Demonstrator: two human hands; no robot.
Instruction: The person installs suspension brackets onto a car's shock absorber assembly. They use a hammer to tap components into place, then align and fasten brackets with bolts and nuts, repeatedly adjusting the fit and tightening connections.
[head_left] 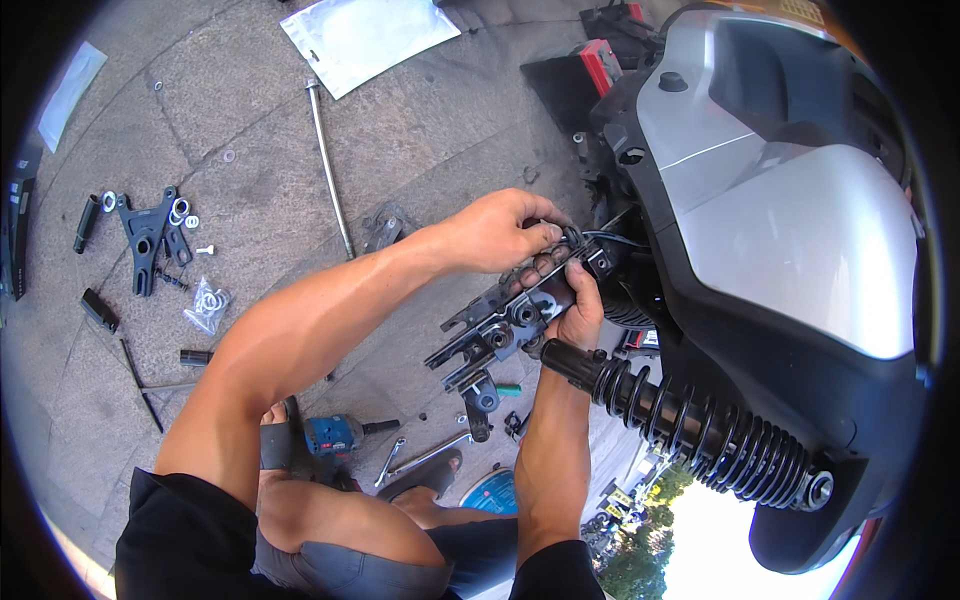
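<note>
Your right hand (582, 312) wraps around the black metal bracket (500, 338), which is up off the ground (250, 130) in front of you. Your left hand (500, 232) bends its fingertips in by a black cable (622, 239) at the bracket's end; I cannot tell if they pinch it. Just beside is a black spring shock (700, 430), then the big silver panel (800, 250). Down below, a blue power tool (330, 435) and a long bolt (328, 170) lie.

Grey paving (240, 130), white packet (370, 40), long bolt (327, 165)
</note>
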